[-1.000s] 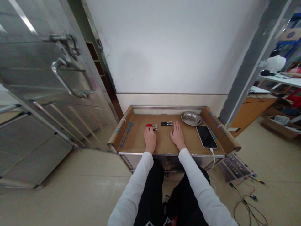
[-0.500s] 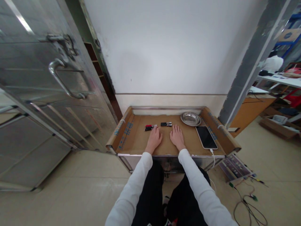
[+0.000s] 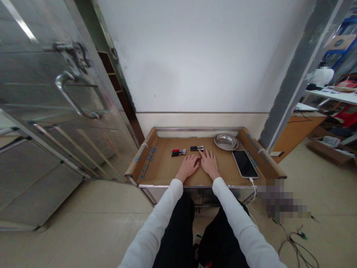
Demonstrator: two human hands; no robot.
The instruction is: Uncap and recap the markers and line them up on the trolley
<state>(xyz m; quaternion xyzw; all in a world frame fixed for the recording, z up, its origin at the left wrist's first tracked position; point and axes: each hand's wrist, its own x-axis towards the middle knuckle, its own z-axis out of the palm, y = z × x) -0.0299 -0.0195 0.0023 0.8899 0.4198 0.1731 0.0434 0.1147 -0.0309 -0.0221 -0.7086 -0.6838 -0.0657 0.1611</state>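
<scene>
My left hand (image 3: 189, 166) lies flat on the cardboard lining (image 3: 161, 169), open and empty, its fingertips close to my right hand (image 3: 209, 163). That right hand is open too, fingers spread, with the index fingertip at the silvery end of a pair of small black stick-like pieces (image 3: 196, 148); whether it touches them I cannot tell. Left of these lie a red stick-like piece (image 3: 177, 151) and black ones (image 3: 177, 153), also with silvery ends. Their exact kind is too small to make out.
A round metal dish (image 3: 226, 142) stands at the back right of the tray. In front of it lies a phone (image 3: 245, 164) with a white cable (image 3: 253, 187). Raised cardboard sides (image 3: 141, 158) border the tray. A metal door (image 3: 83, 93) is at left; loose cables (image 3: 295, 242) lie on the floor.
My left hand has moved right, off the red and black pieces and towards my right hand. My right index finger has shifted left to the black pair.
</scene>
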